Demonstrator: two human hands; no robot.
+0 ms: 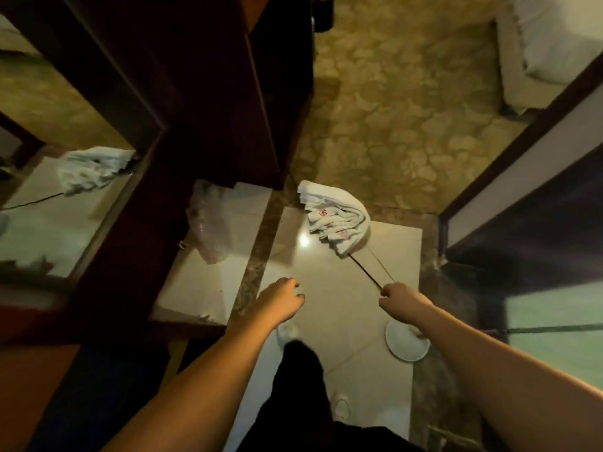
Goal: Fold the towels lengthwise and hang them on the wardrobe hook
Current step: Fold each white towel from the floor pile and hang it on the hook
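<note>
Head view: left of the towels (336, 216), a crumpled plastic bag (208, 223) is seen; nothing can be made out in it. Nearer, the left hand (282, 300) is loosely curled, empty. The towels are bunched on the tiled floor (326, 288), long axis running from upper left to lower right. The right hand (399, 296) is pinched on a thin stick (365, 267) reaching under them.

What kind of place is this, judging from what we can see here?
Probably a hotel room: a bed with white bedding stands on patterned carpet, a dark wooden wardrobe is at the left, and white towels with red marks hang from a thin stick.
</note>
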